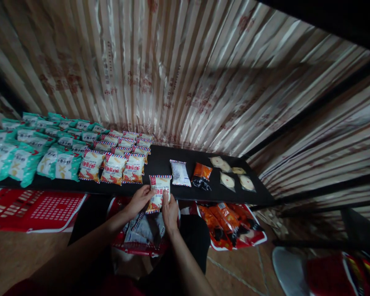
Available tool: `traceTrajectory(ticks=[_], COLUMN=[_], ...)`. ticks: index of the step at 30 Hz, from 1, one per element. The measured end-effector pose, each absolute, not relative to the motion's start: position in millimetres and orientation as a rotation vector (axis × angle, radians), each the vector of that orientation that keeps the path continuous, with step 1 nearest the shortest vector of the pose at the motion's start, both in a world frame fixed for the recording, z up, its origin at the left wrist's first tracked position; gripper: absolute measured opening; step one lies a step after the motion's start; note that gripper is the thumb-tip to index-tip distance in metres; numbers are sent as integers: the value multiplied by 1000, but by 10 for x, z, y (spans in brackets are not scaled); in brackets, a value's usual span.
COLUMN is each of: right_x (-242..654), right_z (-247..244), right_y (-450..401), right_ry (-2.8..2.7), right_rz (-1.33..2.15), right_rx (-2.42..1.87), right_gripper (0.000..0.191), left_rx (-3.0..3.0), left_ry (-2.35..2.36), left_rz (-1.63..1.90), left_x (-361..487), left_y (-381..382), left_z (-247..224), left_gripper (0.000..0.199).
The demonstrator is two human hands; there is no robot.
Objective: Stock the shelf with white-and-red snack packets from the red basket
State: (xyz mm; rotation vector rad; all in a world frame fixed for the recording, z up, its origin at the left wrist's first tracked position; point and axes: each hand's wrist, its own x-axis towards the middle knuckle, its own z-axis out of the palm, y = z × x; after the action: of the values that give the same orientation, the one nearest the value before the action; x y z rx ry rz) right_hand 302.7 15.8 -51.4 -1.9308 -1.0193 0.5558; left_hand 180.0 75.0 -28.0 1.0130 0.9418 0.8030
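Between my two hands is a white and orange snack bag (158, 197) with striped ends, held upright at the front edge of the black shelf (160, 158). My left hand (141, 200) grips its left side. On its right side my right hand (170, 210) is closed, the thumb across the front. Matching snack bags (112, 168) stand in rows to the left. Just right of the held bag, a silvery bag (180, 173) lies on the shelf. Below my hands, a red basket (142, 248) between my legs contains several grey-silver bags (144, 228).
Teal snack bags (27, 158) fill the shelf's left end. An orange and black bag (202, 176) and several round pale packets (227, 181) lie to the right. Under the shelf are a red basket (58, 209) and orange packets (226, 220) in another basket. Striped sheeting (172, 74) hangs behind.
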Motion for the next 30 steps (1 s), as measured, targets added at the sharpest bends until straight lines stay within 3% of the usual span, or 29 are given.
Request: traceTrajectory(ticks=[6,17,30], right_x=[3175,3606,3965], right_z=[-347,-252,-501], right_y=[516,1199,1440], right_ry=[-1041,-1101,-949], right_rz=[620,779,740], right_rx=[-1872,-1696,-1686], right_gripper=[55,49,52], left_rx=[1042,1302,1421], left_ry=[933,1322,1479], left_rz=[919,938,707], left_x=[2058,2480,2952], left_y=[1009,1642,1939], left_z=[-243,-261,-282], left_gripper=[47,24,30])
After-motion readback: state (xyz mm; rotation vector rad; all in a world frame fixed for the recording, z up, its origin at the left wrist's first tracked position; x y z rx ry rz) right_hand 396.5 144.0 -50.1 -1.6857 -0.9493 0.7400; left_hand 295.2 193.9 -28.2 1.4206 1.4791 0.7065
